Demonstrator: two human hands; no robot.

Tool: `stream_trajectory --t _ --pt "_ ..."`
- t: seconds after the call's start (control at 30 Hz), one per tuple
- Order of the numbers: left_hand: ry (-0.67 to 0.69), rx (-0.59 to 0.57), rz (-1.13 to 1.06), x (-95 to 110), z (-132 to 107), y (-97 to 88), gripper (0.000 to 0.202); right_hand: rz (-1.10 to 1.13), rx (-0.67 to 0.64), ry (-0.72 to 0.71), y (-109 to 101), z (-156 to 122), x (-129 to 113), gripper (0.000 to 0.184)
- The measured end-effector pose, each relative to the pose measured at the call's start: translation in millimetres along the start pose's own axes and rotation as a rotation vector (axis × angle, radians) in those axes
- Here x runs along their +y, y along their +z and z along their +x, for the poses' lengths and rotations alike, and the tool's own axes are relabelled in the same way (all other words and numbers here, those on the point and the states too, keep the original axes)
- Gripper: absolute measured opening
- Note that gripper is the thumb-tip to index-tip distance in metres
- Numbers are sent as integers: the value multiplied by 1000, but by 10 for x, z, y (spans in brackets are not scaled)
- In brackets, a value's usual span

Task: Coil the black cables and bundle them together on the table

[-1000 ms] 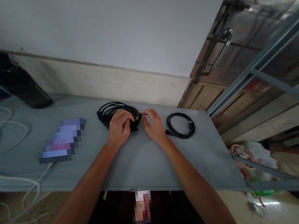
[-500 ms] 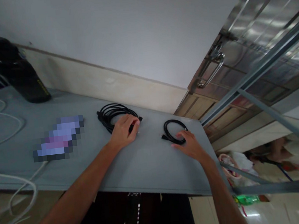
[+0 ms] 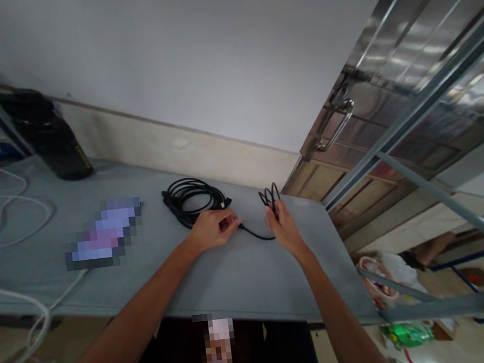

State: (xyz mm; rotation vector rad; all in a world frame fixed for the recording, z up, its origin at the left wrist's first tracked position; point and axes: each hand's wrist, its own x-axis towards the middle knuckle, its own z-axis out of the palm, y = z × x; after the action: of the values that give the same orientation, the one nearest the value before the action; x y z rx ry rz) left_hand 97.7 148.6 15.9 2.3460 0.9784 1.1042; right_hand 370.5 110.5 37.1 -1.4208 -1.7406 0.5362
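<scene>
Between thumb and fingers, my left hand (image 3: 215, 229) pinches the end of a thin black cable (image 3: 257, 236). That cable runs right along the grey tabletop (image 3: 235, 275) to my right hand (image 3: 282, 226). There my fingers are closed on its small loops (image 3: 269, 193), which stick up above the hand. Just behind my left hand lies a larger coil of black cable (image 3: 178, 209), with a plug (image 3: 227, 202) at its right side. My left hand hides part of the coil's near edge.
A phone (image 3: 105, 232) with a white cable (image 3: 65, 294) lies left. Behind it stands a black bottle (image 3: 56, 138) near the wall (image 3: 170, 85). A metal frame (image 3: 414, 121) borders the right end, with a pink basket (image 3: 378, 282) and green bottle (image 3: 410, 334) below.
My right hand has gripped the small cable coil, lifted it and moved left. My left hand has shifted from the larger coil to the small cable's end.
</scene>
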Motion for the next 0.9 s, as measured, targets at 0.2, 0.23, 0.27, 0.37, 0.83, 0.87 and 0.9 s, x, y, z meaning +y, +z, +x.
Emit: stream_trajectory --t 0.2,0.23,0.27,0.37,0.83,0.87,0.9 --pt "159 -147 110 -75 21 62 40 314 21 44 1 159 -448 60" --pt "181 -165 114 -92 24 68 36 317 26 45 -61 162 -486 60" --pt "194 -178 114 -109 26 74 31 317 36 46 -141 163 -516 61" --pt "204 -179 122 -150 22 91 22 266 127 14 -495 165 -592 61" --pt "168 175 -16 -17 59 17 30 272 1134 -509 -2817 65 -1475 38" --pt "119 268 -24 -38 60 -12 31 277 1171 -512 -2910 27 -1525 41" --pt "65 367 -31 -62 60 -45 31 280 1196 -504 -2988 -12 -1568 43"
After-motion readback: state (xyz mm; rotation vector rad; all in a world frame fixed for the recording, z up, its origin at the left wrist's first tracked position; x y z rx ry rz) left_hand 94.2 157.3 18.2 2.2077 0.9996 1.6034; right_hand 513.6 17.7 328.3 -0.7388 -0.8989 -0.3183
